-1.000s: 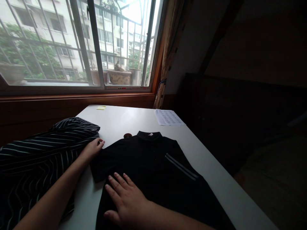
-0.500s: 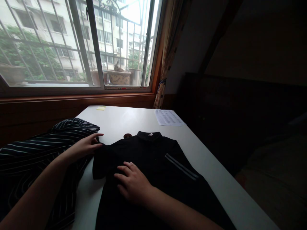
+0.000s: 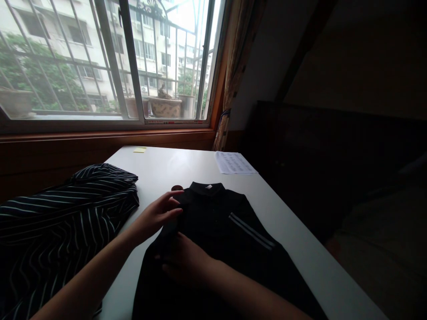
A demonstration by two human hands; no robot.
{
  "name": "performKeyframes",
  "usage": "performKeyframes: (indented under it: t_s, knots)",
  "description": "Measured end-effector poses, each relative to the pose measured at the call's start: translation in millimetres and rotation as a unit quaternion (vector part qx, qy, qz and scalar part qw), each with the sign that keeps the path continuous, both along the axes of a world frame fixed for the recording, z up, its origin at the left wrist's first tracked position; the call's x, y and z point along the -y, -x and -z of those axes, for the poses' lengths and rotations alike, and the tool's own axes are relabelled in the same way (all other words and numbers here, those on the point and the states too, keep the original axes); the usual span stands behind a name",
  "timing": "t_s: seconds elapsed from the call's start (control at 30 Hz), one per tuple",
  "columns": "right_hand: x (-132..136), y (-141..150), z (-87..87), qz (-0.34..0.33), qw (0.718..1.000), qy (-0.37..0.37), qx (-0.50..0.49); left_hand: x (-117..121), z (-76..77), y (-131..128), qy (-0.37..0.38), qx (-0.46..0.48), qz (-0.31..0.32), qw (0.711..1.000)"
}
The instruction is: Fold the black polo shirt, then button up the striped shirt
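Observation:
A black polo shirt (image 3: 233,266) lies front up on the table, its collar toward the window and two grey stripes on its right-hand side. My left hand (image 3: 165,211) is over the left shoulder, thumb and fingers closed on the sleeve cloth, which is drawn inward over the body. Below it, my right hand (image 3: 188,260) rests flat on the chest; the folded cloth and its shadow partly hide the fingers, which look spread. A small round brown object (image 3: 177,188) sits beside the collar.
A striped dark garment (image 3: 66,222) is heaped along the left side of the white table (image 3: 160,166). Printed sheets (image 3: 236,163) lie at the far right corner, and yellow sticky notes (image 3: 139,150) at the far left. A window (image 3: 173,66) and curtain (image 3: 225,102) stand behind.
My left hand has moved right, carrying the left sleeve from the shirt's outer side in over the body. The right hand has stayed in place, and cloth now covers part of it.

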State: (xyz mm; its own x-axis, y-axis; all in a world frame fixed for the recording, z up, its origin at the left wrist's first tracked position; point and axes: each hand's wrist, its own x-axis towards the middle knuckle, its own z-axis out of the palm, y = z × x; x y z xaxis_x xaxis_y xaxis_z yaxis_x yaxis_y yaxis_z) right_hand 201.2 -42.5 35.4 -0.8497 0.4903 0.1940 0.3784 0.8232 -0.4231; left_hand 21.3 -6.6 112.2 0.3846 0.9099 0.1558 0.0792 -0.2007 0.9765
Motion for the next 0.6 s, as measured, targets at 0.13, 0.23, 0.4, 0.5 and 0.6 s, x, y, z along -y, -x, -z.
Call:
performKeyframes:
  t_s: [0.13,0.23,0.4,0.5,0.6]
  knots:
    - [1,-24,-11.3,-0.004,0.992,0.117,-0.047,9,-10.1,1,0.011,0.038,0.062,0.997]
    - [1,-43,-22.7,-0.020,0.979,0.193,-0.067,8,-20.2,13,-0.037,0.009,0.025,0.999]
    - [-14,-60,-30.5,0.110,0.973,0.170,-0.108,3,-16.5,36,-0.087,-0.123,-0.015,0.989]
    - [-35,-61,-25.7,0.228,0.955,0.116,-0.152,13,0.6,49,-0.143,-0.245,0.013,0.959]
    - [-61,-58,-17.1,0.291,0.935,0.090,-0.183,29,23.0,62,-0.188,-0.335,0.058,0.921]
